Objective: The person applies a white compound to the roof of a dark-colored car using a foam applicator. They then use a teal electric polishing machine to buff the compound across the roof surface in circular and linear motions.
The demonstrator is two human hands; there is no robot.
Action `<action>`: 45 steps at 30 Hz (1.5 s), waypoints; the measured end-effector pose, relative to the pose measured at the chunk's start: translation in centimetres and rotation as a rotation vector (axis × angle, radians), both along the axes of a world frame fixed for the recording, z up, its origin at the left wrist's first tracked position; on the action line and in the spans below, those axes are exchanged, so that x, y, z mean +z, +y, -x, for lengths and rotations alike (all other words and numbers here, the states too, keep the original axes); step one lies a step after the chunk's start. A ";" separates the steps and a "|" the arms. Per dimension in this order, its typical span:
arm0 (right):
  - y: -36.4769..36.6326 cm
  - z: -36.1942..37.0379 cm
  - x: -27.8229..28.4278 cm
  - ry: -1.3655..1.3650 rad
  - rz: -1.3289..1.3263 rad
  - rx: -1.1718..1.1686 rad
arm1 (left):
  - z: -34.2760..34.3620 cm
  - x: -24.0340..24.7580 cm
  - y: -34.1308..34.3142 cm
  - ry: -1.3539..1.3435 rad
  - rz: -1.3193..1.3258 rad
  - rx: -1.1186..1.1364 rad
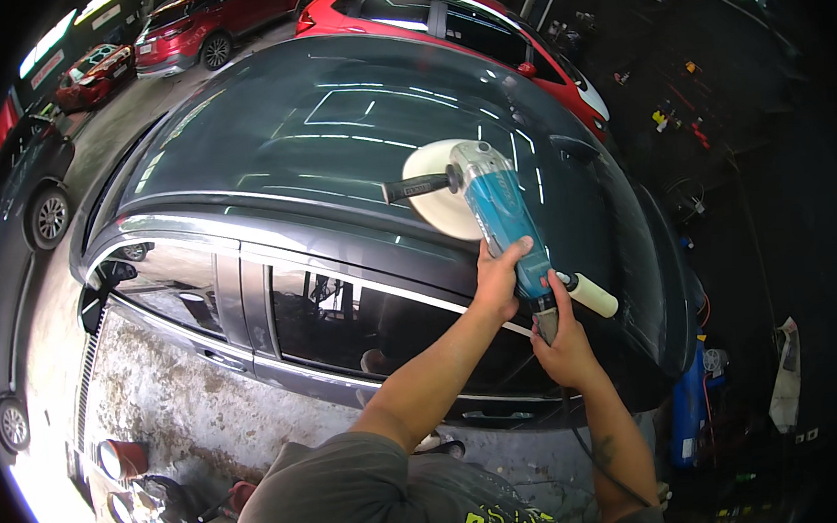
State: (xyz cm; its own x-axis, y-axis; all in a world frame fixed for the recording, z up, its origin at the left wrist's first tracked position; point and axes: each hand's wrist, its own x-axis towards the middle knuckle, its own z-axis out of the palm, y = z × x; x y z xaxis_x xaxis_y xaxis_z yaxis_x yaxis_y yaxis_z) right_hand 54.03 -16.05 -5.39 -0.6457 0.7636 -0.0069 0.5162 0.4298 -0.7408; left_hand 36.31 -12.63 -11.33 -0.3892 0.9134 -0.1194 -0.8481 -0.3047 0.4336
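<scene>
A teal and silver power polisher (506, 208) with a round cream pad (448, 202) and a black side handle (421, 187) is over the dark car's roof (335, 142). My left hand (501, 277) wraps round the middle of its teal body. Farther back, my right hand (565, 341) is closed round the polisher's rear end, where the power cord (583, 443) hangs down along my forearm. Just beyond my right fingers, a cream cylinder (594, 295) with a dark end lies by the roof edge. Whether the pad touches the roof, I cannot tell.
The dark car's side windows (345, 319) face me. A red and white car (452, 20) stands behind it, a grey car (15, 238) at left. A bucket (124, 459) and black bags (160, 503) lie at lower left. A blue cylinder (688, 408) stands at right.
</scene>
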 end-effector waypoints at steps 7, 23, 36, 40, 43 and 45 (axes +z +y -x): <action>-0.4 10.2 1.8 0.037 0.039 0.223 | 10.1 1.1 -3.4 0.085 0.007 0.256; -1.3 25.2 0.7 0.203 0.147 0.408 | 26.7 1.2 -7.8 0.230 -0.103 0.115; -4.5 6.4 2.1 0.472 0.578 -0.101 | 7.9 1.5 -1.7 0.155 0.000 -0.318; -4.4 4.2 1.1 0.597 0.585 -0.218 | 4.5 2.0 1.3 0.180 0.016 -0.475; -4.3 4.1 1.2 0.661 0.648 -0.268 | 4.0 2.3 2.5 0.246 0.073 -0.511; -4.8 4.8 1.5 0.687 0.676 -0.268 | 5.1 2.7 2.7 0.290 0.122 -0.538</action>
State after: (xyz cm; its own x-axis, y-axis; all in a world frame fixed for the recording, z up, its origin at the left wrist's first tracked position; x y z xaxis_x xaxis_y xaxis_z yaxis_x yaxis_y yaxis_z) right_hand 49.22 -20.86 -3.91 -0.4801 0.8578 -0.1834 -0.0978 -0.2601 -0.9606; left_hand 31.22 -9.97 -8.67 0.0894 0.9769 -0.1940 -0.7116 0.1990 0.6738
